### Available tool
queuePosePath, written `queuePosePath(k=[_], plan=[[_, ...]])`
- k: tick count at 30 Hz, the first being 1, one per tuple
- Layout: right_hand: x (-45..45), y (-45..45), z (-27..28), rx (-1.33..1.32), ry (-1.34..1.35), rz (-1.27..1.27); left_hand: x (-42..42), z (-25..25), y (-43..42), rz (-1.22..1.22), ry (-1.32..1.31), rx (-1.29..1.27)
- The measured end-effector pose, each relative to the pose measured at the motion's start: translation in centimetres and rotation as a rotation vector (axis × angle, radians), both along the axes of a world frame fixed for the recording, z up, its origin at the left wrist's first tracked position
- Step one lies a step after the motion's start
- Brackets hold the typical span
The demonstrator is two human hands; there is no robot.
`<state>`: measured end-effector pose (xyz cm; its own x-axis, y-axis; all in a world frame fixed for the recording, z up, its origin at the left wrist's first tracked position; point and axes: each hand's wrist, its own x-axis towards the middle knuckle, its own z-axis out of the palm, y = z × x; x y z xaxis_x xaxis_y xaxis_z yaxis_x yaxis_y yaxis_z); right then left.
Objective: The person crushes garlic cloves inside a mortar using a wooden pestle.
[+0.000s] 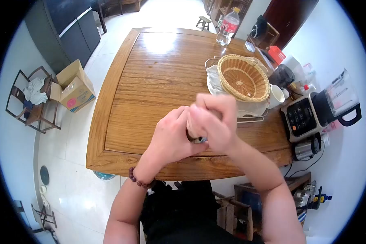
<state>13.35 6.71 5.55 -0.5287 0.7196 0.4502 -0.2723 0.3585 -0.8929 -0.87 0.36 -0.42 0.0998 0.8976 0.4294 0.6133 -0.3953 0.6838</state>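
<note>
Both hands come together above the near edge of the wooden table [158, 77]. My left hand [171, 134], with a beaded bracelet at the wrist, curls around a small object [198, 140]. Only a dark, patterned sliver with some blue shows between the palms, so its kind is hidden. My right hand [217, 124] is closed over the top of the same spot, its fingers bent and slightly blurred. Just beyond the right hand sits a round wicker basket [242, 77], resting on a cloth in a wire rack [248, 119].
A clear plastic bottle [228, 27] with a yellow cap stands at the far edge. Along the right are a white mug [275, 96], a blender [313, 114] and a steel kettle [307, 149]. An open cardboard box [75, 87] and a chair [32, 99] stand on the left floor.
</note>
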Motion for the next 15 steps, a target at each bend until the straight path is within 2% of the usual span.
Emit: queuePosePath(k=[1,3,4,6,9,10,13,15], plan=[[0.1,-0.2,0.6,-0.174,0.008,0.072,0.2,0.0,-0.3,-0.009,0.001,-0.006],[0.0,0.0,1.7,-0.152,0.022,0.028,0.1,0.3,0.1,0.009,-0.019,-0.015],[-0.5,-0.4,0.8,-0.009,0.082,-0.087,0.2,0.1,0.0,0.013,-0.024,-0.020],[-0.2,-0.7,-0.3,-0.041,0.042,-0.017,0.3,0.1,0.0,0.020,-0.011,0.010],[0.1,0.1,2.0,-0.181,0.003,0.044,0.0,0.2,0.0,-0.005,-0.019,-0.049],[0.9,0.4,2.9,-0.147,0.092,0.030,0.0,0.5,0.6,-0.004,-0.019,-0.031],[-0.4,0.0,-0.6,-0.115,0.072,-0.025,0.3,0.3,0.0,0.023,-0.055,0.002],[0.2,0.4,0.3,-0.208,0.112,0.089,0.1,0.5,-0.1,0.009,-0.046,-0.073]])
